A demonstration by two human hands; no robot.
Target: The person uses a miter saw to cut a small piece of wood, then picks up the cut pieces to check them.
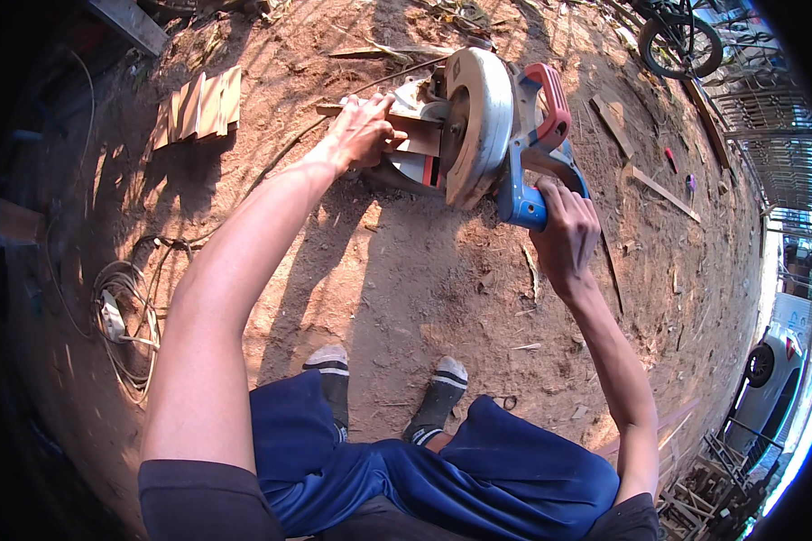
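A miter saw [484,117] with a pale round blade guard stands on the dirt in front of me. My right hand [566,225] is wrapped round its blue handle [521,200], to the right of the guard. On the saw's bed, left of the guard, lies a narrow wooden board [420,140]. My left hand [363,133] grips this board and holds it against the bed, fingers curled over it. The blade's cutting edge is hidden by the guard.
Several cut wood pieces [198,106] lie in a row at far left. A coiled cable [124,334] with a white power strip [112,316] is on the left ground. Wood offcuts [663,194] and a red-handled tool [670,160] lie right. My socked feet [438,397] stand below the saw.
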